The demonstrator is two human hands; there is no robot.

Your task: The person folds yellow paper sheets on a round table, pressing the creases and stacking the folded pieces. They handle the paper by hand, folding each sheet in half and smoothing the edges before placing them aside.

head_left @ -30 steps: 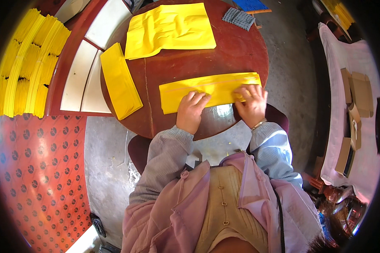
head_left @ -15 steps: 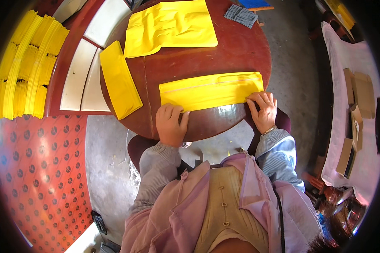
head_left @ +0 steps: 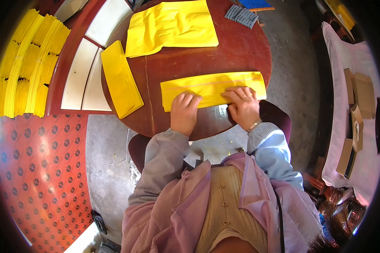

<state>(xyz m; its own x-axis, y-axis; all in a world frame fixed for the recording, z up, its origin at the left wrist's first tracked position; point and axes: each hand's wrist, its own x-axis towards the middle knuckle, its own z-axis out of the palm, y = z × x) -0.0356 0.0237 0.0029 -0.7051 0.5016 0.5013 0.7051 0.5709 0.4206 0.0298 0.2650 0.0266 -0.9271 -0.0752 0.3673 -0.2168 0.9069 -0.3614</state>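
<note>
Two bare hands on one folded yellow sheet (head_left: 209, 87), lying between 4 and 5 o'clock on a round red-brown table (head_left: 232, 59). Left hand (head_left: 184, 113): fingers curled onto its near edge, left of middle; can't tell if pinching or only pressing. Right hand (head_left: 245, 107): fingers bent over the sheet on its right half, wrist with a bracelet (head_left: 254, 125); grip can't be told either. Another folded yellow bundle (head_left: 122, 80) sits at 9 o'clock on the table, a wide creased yellow sheet (head_left: 172, 27) at 11, a grey bumpy pad (head_left: 241, 17) between 1 and 2. Around the view: tall yellow stacks (head_left: 27, 63) at 10 o'clock, cardboard boxes (head_left: 363, 97) on pale pink cloth (head_left: 331, 80) at 3.
</note>
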